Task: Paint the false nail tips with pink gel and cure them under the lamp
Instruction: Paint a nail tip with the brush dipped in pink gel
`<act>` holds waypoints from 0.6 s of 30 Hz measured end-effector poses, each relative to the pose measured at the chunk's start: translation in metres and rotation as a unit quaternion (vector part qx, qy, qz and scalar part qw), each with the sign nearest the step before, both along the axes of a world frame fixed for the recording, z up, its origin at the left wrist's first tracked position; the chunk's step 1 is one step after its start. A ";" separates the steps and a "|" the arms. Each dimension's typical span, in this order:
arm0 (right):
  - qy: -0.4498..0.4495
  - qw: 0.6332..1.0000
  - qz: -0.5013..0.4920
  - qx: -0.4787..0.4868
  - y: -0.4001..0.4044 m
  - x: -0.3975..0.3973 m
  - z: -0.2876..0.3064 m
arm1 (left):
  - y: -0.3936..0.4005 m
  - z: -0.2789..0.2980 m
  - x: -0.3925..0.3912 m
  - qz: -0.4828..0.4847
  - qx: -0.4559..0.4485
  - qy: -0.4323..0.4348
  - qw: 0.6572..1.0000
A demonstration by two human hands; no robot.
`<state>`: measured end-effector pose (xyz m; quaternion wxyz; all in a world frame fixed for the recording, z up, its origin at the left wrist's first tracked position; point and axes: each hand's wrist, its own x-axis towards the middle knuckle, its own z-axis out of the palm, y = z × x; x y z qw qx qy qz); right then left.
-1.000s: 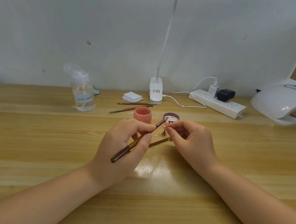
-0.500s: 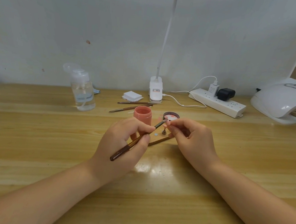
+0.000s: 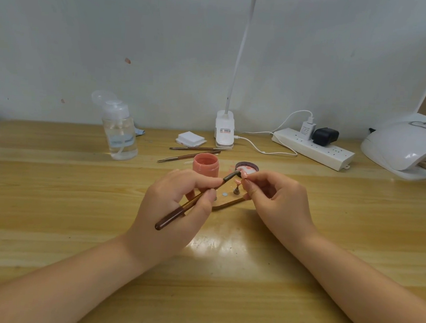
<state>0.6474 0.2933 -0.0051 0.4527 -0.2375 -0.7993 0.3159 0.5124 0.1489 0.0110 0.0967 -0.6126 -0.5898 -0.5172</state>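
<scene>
Ideally, with the left hand (image 3: 176, 204) gripping the dark brown wooden-handled brush (image 3: 194, 202) and the right hand (image 3: 274, 201) pinching what seems a small pink-coated false nail tip (image 3: 244, 174) above the wooden table (image 3: 53, 200), strokes should stay light and even.

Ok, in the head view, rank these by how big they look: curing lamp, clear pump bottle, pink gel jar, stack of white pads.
Largest to smallest as they appear:
1. curing lamp, though the frame edge cuts it off
2. clear pump bottle
3. pink gel jar
4. stack of white pads
The jar sits nearer the camera than the pads, so that last pair is unsure.
</scene>
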 end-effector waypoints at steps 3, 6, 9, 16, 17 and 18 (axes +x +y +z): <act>0.006 1.000 0.002 0.002 -0.001 0.000 0.000 | 0.002 0.000 0.002 -0.025 -0.017 0.018 0.999; -0.006 1.000 0.002 0.002 -0.001 0.001 0.001 | 0.001 0.000 0.001 -0.025 -0.022 -0.002 0.999; -0.007 1.000 -0.003 -0.002 -0.001 0.001 0.001 | -0.001 0.001 0.002 -0.016 -0.011 -0.022 1.000; -0.010 1.000 -0.008 -0.003 -0.001 0.001 0.001 | 0.000 0.001 0.002 -0.004 -0.041 -0.036 0.999; -0.009 1.000 -0.009 -0.005 -0.001 0.001 0.001 | -0.001 0.001 0.002 -0.002 -0.035 -0.050 0.998; -0.008 1.000 -0.010 -0.006 -0.001 0.001 0.001 | -0.001 0.002 0.002 -0.002 -0.028 -0.055 0.998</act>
